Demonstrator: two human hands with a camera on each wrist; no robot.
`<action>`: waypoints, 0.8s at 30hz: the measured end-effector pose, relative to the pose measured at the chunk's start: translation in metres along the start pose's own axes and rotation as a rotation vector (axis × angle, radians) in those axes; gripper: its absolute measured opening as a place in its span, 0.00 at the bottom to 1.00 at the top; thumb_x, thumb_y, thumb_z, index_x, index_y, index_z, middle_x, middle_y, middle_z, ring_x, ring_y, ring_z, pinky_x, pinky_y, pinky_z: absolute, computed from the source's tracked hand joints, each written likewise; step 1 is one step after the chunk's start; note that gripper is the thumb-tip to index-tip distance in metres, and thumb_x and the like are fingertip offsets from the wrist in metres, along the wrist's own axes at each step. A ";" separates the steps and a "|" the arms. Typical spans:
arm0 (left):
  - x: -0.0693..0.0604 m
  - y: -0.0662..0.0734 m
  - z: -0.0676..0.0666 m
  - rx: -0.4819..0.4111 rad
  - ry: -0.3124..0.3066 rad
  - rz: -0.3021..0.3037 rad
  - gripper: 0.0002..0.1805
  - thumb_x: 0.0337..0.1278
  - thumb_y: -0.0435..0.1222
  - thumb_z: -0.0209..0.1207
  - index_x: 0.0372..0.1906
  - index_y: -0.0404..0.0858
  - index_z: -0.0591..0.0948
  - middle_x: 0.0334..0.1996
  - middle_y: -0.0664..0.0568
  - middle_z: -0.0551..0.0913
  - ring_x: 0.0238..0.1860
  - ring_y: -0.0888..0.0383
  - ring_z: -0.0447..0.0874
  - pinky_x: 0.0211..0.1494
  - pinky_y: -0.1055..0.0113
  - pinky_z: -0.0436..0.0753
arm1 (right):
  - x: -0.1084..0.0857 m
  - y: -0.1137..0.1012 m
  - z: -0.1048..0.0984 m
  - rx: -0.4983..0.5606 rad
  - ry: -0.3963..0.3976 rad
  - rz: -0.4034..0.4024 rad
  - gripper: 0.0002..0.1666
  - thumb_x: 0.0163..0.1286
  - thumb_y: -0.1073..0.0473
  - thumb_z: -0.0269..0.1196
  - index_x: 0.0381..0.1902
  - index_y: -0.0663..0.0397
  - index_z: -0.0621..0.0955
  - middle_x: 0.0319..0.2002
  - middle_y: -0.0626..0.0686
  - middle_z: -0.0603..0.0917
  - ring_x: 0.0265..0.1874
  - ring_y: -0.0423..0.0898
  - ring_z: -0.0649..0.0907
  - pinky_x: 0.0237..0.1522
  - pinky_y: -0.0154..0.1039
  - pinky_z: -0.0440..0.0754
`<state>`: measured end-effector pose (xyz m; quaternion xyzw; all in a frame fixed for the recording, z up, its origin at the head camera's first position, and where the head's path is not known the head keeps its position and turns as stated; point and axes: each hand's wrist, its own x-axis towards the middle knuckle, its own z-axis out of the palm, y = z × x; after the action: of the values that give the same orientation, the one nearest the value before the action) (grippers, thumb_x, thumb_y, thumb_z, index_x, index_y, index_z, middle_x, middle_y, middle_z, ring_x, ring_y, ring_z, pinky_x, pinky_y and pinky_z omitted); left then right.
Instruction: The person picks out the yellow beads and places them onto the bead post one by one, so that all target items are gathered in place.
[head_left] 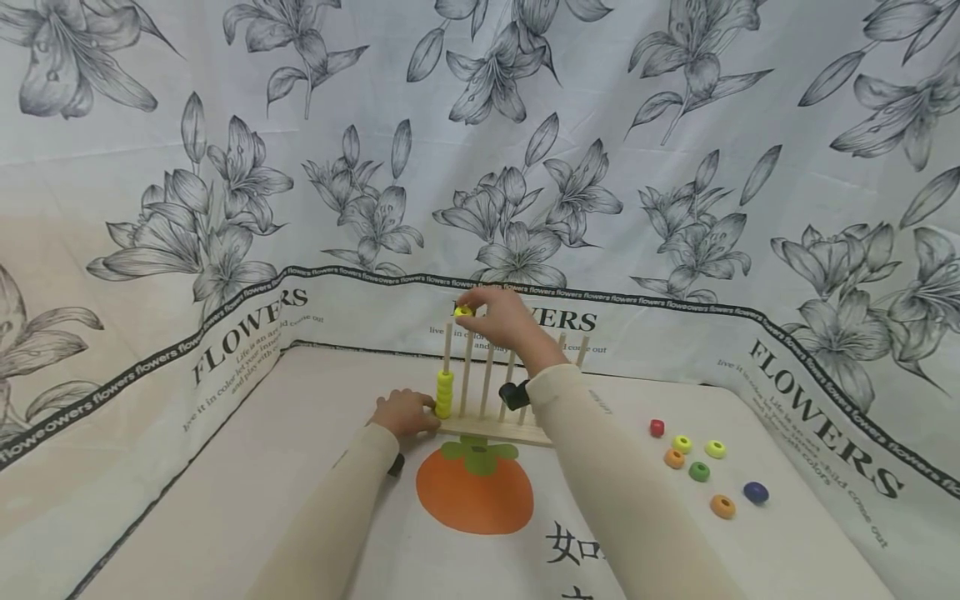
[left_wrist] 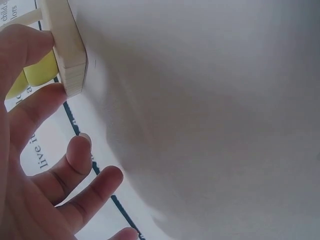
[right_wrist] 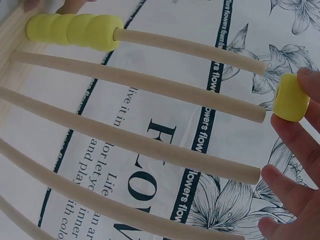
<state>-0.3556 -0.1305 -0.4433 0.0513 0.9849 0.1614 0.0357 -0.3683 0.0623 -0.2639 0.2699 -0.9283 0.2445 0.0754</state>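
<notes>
A wooden peg rack [head_left: 495,430] with several upright rods stands on the table. Yellow beads [head_left: 445,394] are stacked at the bottom of its leftmost rod [right_wrist: 190,47]. My left hand [head_left: 405,412] holds the left end of the base, thumb and index finger on the wood [left_wrist: 67,45], the other fingers spread. My right hand [head_left: 502,317] is raised at the rod tops and pinches one yellow bead [right_wrist: 291,97] between thumb and fingers. In the right wrist view that bead is just beyond the tips of the first two rods, apart from both.
Loose beads lie on the table at the right: a red one [head_left: 657,427], yellow ones [head_left: 715,449], orange ones [head_left: 723,506], a green one [head_left: 699,472] and a blue one [head_left: 756,492]. A flower-printed cloth [head_left: 517,183] hangs behind. An orange fruit print [head_left: 475,496] marks the tabletop in front.
</notes>
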 end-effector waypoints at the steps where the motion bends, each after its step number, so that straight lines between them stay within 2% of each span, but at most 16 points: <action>1: -0.001 0.000 -0.001 0.000 0.000 -0.001 0.26 0.47 0.50 0.60 0.55 0.51 0.83 0.51 0.47 0.83 0.51 0.44 0.76 0.57 0.37 0.69 | 0.001 -0.001 0.001 -0.008 -0.002 -0.003 0.21 0.68 0.45 0.61 0.57 0.41 0.79 0.52 0.50 0.82 0.52 0.51 0.79 0.53 0.51 0.77; 9: -0.010 0.007 -0.008 0.000 -0.007 -0.014 0.25 0.49 0.49 0.61 0.56 0.50 0.82 0.50 0.46 0.83 0.52 0.43 0.75 0.59 0.36 0.68 | 0.006 -0.005 0.009 -0.032 -0.008 -0.017 0.23 0.69 0.46 0.61 0.59 0.45 0.79 0.55 0.50 0.82 0.59 0.53 0.77 0.61 0.52 0.73; 18: -0.004 0.004 -0.003 0.042 -0.006 -0.026 0.25 0.52 0.52 0.61 0.56 0.52 0.82 0.53 0.45 0.82 0.53 0.43 0.75 0.58 0.37 0.68 | 0.009 -0.008 0.015 -0.045 -0.034 -0.052 0.22 0.69 0.47 0.61 0.59 0.46 0.79 0.55 0.50 0.82 0.56 0.51 0.79 0.61 0.51 0.74; 24: -0.003 0.003 -0.003 0.051 0.002 -0.024 0.24 0.51 0.52 0.62 0.55 0.52 0.83 0.52 0.46 0.82 0.53 0.43 0.75 0.59 0.34 0.66 | 0.011 -0.009 0.017 -0.122 -0.053 -0.067 0.22 0.69 0.46 0.60 0.59 0.44 0.79 0.55 0.49 0.83 0.59 0.51 0.78 0.69 0.55 0.64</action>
<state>-0.3524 -0.1292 -0.4390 0.0402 0.9893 0.1358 0.0351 -0.3730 0.0420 -0.2722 0.3020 -0.9336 0.1775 0.0752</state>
